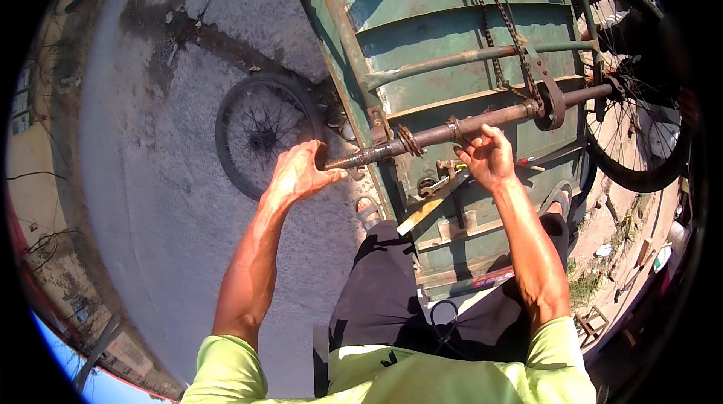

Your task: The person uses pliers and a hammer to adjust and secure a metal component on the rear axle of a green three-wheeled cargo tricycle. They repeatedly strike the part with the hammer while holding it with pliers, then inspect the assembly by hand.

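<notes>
Cart (463, 20) behind, axle (433, 136) being handled, L hand (295, 172) curled (hold unclear), R hand (489, 158) half-open (nil gripped), slip poss. being risked if greasy.

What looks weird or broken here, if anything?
One wheel is lying on the ground at the left, off the axle. That looks odd because another wheel is at the axle's right end, while its left end, by the left hand, has none. The axle also looks brown and rusty.

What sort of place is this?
Likely an outdoor roadside or yard: there's sunlit pavement, a spoked wheel lying on it, and green weeds toward the right.
</notes>
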`<state>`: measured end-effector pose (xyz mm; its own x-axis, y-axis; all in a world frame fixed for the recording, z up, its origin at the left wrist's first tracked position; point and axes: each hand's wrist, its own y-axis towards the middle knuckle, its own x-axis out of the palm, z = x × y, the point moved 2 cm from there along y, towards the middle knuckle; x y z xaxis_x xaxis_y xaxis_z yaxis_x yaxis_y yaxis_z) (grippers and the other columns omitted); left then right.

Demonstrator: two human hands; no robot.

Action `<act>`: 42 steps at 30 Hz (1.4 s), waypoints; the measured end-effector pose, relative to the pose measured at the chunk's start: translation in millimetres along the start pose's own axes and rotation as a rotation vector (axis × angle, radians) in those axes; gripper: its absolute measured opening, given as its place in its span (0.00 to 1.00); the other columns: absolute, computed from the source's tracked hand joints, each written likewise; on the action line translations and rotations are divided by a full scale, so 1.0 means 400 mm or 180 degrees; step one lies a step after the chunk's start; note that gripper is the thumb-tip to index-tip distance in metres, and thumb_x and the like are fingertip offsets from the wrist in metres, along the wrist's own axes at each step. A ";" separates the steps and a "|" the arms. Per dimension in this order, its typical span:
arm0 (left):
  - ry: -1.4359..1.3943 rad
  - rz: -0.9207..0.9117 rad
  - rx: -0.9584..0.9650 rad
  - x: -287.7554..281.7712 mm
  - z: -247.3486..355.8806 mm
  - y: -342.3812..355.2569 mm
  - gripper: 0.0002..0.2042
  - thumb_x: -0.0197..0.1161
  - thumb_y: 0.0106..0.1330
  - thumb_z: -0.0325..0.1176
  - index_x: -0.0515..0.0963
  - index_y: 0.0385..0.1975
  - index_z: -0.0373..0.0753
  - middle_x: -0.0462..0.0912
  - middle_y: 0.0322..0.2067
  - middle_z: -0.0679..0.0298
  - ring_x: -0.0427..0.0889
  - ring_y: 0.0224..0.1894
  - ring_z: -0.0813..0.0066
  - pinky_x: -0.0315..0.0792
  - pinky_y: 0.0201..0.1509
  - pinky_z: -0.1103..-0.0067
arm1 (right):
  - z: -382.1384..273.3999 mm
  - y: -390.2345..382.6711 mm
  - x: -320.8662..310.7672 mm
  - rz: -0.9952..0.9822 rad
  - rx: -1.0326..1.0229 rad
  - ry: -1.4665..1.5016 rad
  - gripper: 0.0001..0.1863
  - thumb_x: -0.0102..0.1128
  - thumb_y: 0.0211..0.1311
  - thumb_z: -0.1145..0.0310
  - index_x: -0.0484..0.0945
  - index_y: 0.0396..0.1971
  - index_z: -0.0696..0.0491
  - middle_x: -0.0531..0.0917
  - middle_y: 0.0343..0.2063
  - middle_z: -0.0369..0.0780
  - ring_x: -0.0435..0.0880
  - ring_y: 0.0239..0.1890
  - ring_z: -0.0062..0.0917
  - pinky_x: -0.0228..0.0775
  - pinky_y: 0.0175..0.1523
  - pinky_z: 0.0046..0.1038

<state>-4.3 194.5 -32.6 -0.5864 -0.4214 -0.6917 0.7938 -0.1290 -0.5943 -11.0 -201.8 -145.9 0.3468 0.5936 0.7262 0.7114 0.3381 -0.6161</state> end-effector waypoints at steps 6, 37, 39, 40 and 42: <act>0.0160 0.0579 0.1027 0.049 0.223 0.090 0.42 0.78 0.51 0.57 0.78 0.59 0.29 0.83 0.49 0.45 0.80 0.57 0.48 0.67 0.67 0.58 | -0.009 -0.005 0.012 0.0279 0.0017 -0.0139 0.14 0.63 0.69 0.58 0.80 0.50 0.46 0.87 0.54 0.40 0.81 0.57 0.26 0.64 0.64 0.42; 0.1007 0.0548 0.1630 0.092 0.278 0.051 0.35 0.81 0.44 0.38 0.76 0.54 0.31 0.74 0.50 0.49 0.75 0.53 0.49 0.70 0.59 0.59 | 0.003 -0.001 0.022 0.0121 -0.0366 -0.0005 0.18 0.62 0.66 0.64 0.79 0.55 0.49 0.86 0.53 0.39 0.82 0.59 0.28 0.63 0.69 0.43; 0.1150 0.0326 0.1496 0.085 0.301 0.055 0.33 0.81 0.44 0.38 0.77 0.50 0.31 0.75 0.48 0.50 0.76 0.51 0.49 0.72 0.57 0.59 | 0.003 0.001 0.023 0.0184 -0.0323 0.0015 0.19 0.61 0.65 0.65 0.78 0.54 0.51 0.86 0.53 0.40 0.82 0.59 0.29 0.65 0.68 0.42; 0.1300 0.0384 0.1484 0.081 0.304 0.050 0.30 0.80 0.45 0.37 0.78 0.48 0.31 0.75 0.46 0.50 0.76 0.51 0.50 0.71 0.55 0.60 | 0.009 0.010 0.033 0.0196 -0.0291 0.0025 0.18 0.61 0.64 0.66 0.78 0.54 0.52 0.86 0.53 0.40 0.82 0.58 0.30 0.66 0.68 0.41; 0.1562 0.0483 0.1567 0.088 0.316 0.047 0.23 0.76 0.48 0.35 0.80 0.44 0.32 0.75 0.44 0.50 0.76 0.49 0.52 0.71 0.52 0.62 | 0.012 0.035 0.031 0.0150 -0.0464 0.0173 0.17 0.61 0.62 0.67 0.78 0.51 0.55 0.86 0.52 0.42 0.83 0.56 0.33 0.69 0.68 0.38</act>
<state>10.6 63.8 -16.2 -0.3767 -0.0288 -0.9259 0.7852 -0.5402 -0.3026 0.2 -186.2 -147.0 0.4117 0.5647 0.7153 0.7732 0.1989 -0.6021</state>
